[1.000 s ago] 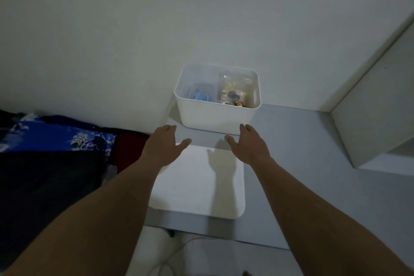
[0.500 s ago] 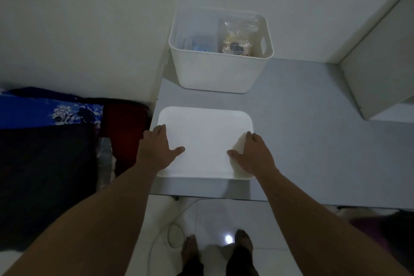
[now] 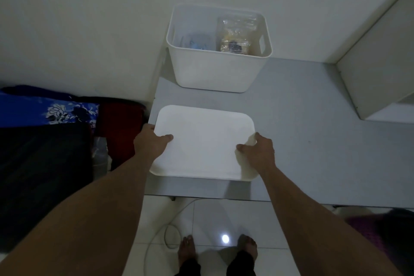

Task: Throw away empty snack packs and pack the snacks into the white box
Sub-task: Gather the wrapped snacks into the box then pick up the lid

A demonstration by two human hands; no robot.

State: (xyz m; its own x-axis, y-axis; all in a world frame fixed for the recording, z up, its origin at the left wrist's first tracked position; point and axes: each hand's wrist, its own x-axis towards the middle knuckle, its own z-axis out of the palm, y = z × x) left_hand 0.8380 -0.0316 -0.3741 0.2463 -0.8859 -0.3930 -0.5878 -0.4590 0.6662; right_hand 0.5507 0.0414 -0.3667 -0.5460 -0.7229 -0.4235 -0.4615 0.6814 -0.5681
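The white box stands uncovered at the back of the grey table, against the wall. Inside it lie a clear snack pack with yellow contents on the right and a bluish pack on the left. In front of the box is its flat white lid, near the table's front left corner. My left hand grips the lid's left edge, thumb on top. My right hand grips the right edge the same way. The lid's near side looks slightly raised off the table.
The grey table stretches to the right. A white cabinet side stands at the far right. Dark, blue floral and red fabrics lie left of the table. A white cable and my bare feet are on the tiled floor.
My view has tilted down from the box to the lid. Both hands came back from near the box and closed on the lid's two sides.
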